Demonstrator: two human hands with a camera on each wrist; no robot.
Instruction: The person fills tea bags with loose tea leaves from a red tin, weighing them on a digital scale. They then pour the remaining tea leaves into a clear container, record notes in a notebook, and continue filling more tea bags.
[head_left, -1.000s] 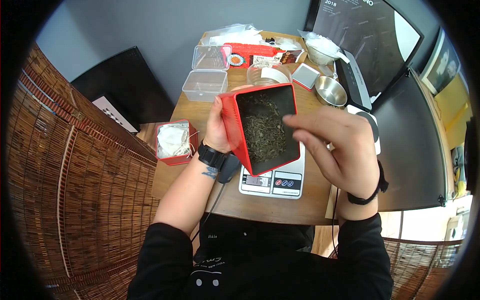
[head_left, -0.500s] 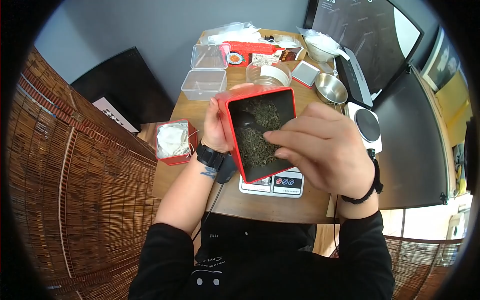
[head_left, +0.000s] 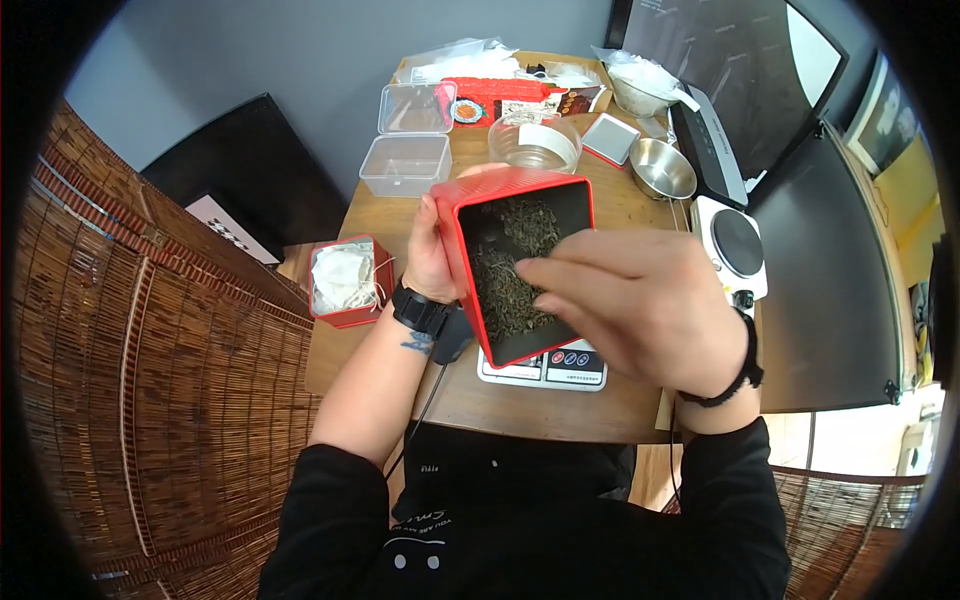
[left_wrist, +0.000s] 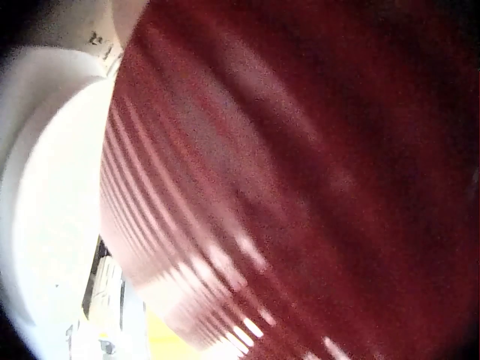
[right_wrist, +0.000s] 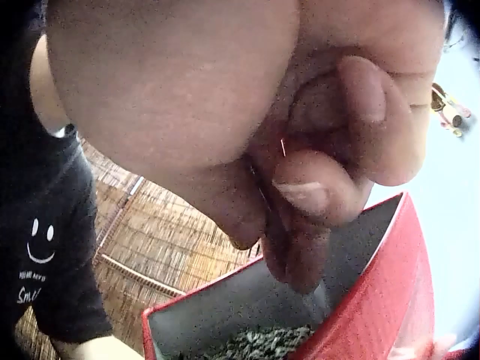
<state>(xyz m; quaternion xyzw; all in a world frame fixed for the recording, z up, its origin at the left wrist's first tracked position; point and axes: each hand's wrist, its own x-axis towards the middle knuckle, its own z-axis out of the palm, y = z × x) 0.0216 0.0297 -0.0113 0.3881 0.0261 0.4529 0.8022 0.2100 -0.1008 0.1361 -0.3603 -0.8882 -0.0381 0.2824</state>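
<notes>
The left hand [head_left: 428,262] grips a red tin [head_left: 452,225] from its left side, the dark mouth tilted towards the person. Dried dark-green leaves [head_left: 503,305] lie inside. Over the mouth is the right hand [head_left: 655,310], thumb and fingers pinched together with their tips inside the tin; of the black spoon they pinch, the bowl is hidden now. In the right wrist view, the curled right hand [right_wrist: 285,142] is above the tin [right_wrist: 390,285] and leaves [right_wrist: 262,343]. The ribbed red wall [left_wrist: 247,180] fills most of the left wrist view. A white scale [head_left: 585,378] shows partly below the tin.
Behind the tin are a clear plastic box [head_left: 405,165], a glass bowl [head_left: 535,145] and red packaging [head_left: 490,95]. To the right stand a metal pan [head_left: 662,170] and a hot plate [head_left: 737,243]. A red box with white pouches [head_left: 345,278] sits at the left.
The right hand has moved left and into the tin's mouth. The black spoon bowl, seen over the leaves half a second ago, is out of sight. The tin has tilted slightly.
</notes>
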